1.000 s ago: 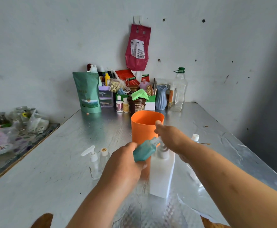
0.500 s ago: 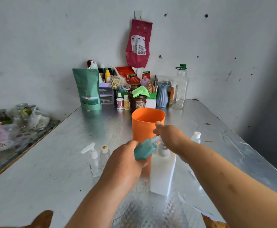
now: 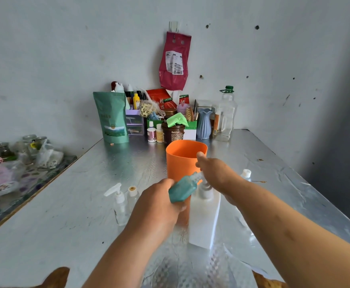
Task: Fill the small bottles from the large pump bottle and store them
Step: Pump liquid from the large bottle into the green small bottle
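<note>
Sheeting of crinkled, foil-like silver covers the table (image 3: 66, 204), dull and scuffed, with brighter reflections toward the back. At the centre of the frame the left hand (image 3: 155, 206) is wrapped around the base of a small teal bottle (image 3: 181, 189), translucent plastic with faceted sides, tilted so its clear neck points up and to the right. The neck meets the head of the large pump bottle (image 3: 204, 221), a tall, matte white, square-sided container standing upright in the lower centre. The right hand (image 3: 215, 173) lies over that pump head with its thumb stretched toward the rim of the orange cup (image 3: 180, 161); its fingers are hidden beneath it, so whether they curl or press flat cannot be told. The cup, smooth opaque plastic, stands just behind both bottles. To the left of the hands stand a small clear pump bottle (image 3: 119, 204) with a white spout and, just beside it, a clear bottle with a tan cap (image 3: 133, 196). A white-capped bottle (image 3: 246, 174) shows beyond the right forearm. Against the frames from a second ago, both hands, the teal bottle's tilt and the standing bottles match almost exactly.
</note>
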`<state>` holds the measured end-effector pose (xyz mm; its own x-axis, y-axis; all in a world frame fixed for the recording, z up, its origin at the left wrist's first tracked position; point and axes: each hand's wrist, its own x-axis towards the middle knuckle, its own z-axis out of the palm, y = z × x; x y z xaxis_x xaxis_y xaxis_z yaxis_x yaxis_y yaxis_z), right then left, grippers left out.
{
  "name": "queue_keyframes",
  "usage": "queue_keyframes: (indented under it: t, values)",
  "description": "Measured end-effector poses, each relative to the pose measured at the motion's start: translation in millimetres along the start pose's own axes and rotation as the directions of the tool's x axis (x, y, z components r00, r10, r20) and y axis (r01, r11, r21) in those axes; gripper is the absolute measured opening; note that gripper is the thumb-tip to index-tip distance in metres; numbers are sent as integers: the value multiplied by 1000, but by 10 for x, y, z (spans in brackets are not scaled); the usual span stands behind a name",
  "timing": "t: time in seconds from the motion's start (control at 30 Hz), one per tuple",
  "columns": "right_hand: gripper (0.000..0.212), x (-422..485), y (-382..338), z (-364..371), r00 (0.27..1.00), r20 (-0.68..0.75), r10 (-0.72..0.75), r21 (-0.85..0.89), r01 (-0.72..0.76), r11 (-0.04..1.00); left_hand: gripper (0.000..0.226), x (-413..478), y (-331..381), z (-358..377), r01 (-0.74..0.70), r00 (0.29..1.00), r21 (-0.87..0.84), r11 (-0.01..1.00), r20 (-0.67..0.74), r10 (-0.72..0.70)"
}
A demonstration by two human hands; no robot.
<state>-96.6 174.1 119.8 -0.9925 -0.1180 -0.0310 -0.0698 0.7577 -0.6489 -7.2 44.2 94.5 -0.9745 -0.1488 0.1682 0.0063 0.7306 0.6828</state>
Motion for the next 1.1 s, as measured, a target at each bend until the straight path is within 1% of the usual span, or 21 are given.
queue_keyframes:
  t: [0.13,0.2,0.23,0.3,0.37,0.43,0.6,0.77,0.83,0.97,1.03,1.1]
  values:
    - [43,21,-9,-19,1000,1,14,44,-14,999,27,14,14,-6,-4,1000,-11,1000,-5,4]
    - [49,32,-18,-26,1000,18,3,74,-4,997,27,15,17,-8,-3,1000,-7,1000,-8,2]
    - [53,41,-7,-23,999,27,21,104,-24,994,27,24,9,4,-2,1000,-5,1000,-5,2]
    - [52,26,-6,-13,999,38,35,132,-40,990,26,23,3,11,-2,1000,-6,1000,-9,2]
    - [43,22,-2,1,999,32,10,106,-13,994,25,30,-7,24,-2,1000,-8,1000,-14,2]
    - [39,10,1,19,1000,-5,26,125,-26,992,25,40,-19,37,4,1000,-13,1000,-11,-4]
    - [40,34,77,97,1000,13,14,-3,-14,1000,24,34,-50,80,24,1000,-23,999,13,-24]
    - [40,36,47,54,1000,4,18,19,-19,1000,25,19,-30,58,20,1000,-29,999,6,-20]
    - [43,21,19,16,1000,9,28,35,-28,999,24,18,-12,36,11,1000,-20,1000,-3,-11]
    - [57,21,-25,-48,998,48,48,109,-53,993,24,24,17,11,-1,1000,-17,1000,-15,0]
    - [56,21,-17,-43,997,64,46,104,-53,993,24,27,20,10,-1,1000,-17,1000,-16,1]
    - [59,17,0,-25,994,74,78,151,-88,985,24,26,13,14,-2,1000,-15,1000,-16,2]
